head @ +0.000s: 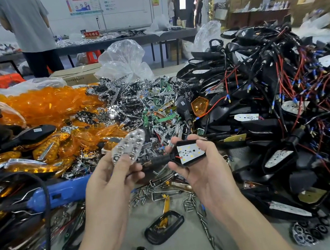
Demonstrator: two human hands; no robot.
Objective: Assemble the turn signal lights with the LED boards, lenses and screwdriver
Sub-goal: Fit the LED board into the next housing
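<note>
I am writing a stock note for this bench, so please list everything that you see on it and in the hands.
amber lenses: a heap, orange, rear left
chrome reflectors: a heap, silver, rear centre
wired housings: a heap, black with red and black wires, right side
screwdriver: one, blue, lying front left
screws: many, silver, loose at the centre
plastic bag: one, clear, behind the reflectors
frame: one, black, front centre
left hand: grips one silver reflector
right hand: grips one black housing with a white LED board
</note>
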